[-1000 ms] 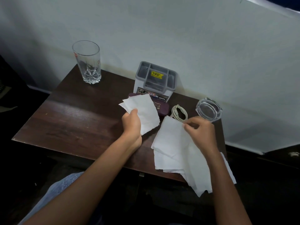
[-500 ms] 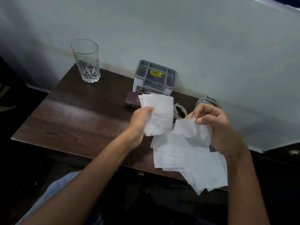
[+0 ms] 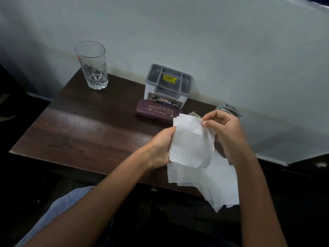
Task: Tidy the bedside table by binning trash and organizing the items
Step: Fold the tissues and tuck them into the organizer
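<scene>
Both hands hold white tissue sheets (image 3: 191, 143) together above the dark wooden bedside table (image 3: 85, 129). My left hand (image 3: 160, 148) grips their left edge. My right hand (image 3: 226, 134) pinches the top right corner. More white tissues (image 3: 219, 182) lie beneath on the table's front right edge and hang over it. A maroon spectacle case (image 3: 156, 111) lies behind the hands, in front of a grey and white organizer box (image 3: 168, 86). A coiled cord (image 3: 194, 114) is mostly hidden behind the tissues.
A tall clear drinking glass (image 3: 92, 66) stands at the table's back left corner. A round glass ashtray (image 3: 229, 109) sits at the back right, partly behind my right hand. The pale wall runs right behind the table. Dark floor surrounds it.
My left hand's tissue and my right hand's tissue have come together into one stack held between both hands. The right hand lifted its sheet off the pile and moved left.
</scene>
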{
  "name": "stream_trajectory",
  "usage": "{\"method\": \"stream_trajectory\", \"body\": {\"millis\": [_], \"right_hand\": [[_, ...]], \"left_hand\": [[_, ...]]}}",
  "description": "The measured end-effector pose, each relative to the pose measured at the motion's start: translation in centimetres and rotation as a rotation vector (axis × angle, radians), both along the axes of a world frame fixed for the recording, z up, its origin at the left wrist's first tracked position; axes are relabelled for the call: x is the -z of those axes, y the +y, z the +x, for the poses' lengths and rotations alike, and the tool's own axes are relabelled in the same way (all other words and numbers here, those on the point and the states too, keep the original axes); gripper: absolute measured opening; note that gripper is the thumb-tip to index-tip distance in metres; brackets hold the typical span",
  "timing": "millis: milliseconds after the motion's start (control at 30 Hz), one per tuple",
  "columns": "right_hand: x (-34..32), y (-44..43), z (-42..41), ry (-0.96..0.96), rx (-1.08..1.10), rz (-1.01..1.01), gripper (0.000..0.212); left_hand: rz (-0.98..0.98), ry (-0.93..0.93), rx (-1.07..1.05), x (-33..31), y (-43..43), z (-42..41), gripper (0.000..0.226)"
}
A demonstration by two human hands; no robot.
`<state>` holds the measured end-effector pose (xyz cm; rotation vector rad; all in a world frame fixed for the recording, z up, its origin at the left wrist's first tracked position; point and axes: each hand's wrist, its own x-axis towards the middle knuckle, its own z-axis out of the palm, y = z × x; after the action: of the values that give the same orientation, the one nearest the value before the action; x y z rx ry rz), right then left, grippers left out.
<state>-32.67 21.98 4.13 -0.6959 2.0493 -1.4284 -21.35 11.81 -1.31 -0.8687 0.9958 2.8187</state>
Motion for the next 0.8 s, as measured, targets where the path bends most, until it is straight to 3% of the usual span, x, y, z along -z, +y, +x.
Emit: {"method": "stream_trajectory", "body": {"millis": [333, 667, 800], "right_hand": [[0.8, -0.6, 0.2, 0.179, 0.070, 0.095, 0.013], [1.1, -0.9, 0.5, 0.228, 0.084, 0.124, 0.022], [0.4, -0.3, 0.0, 0.158, 0.114, 0.164, 0.025]], "left_hand": [[0.045, 0.031, 0.011, 0.2, -0.1, -0.1, 0.062], [-0.223, -0.042, 0.024, 0.6, 0.1, 0.1, 0.016], [-0.369, -0.041, 0.096, 0.4, -0.3, 0.3, 0.016]]}}
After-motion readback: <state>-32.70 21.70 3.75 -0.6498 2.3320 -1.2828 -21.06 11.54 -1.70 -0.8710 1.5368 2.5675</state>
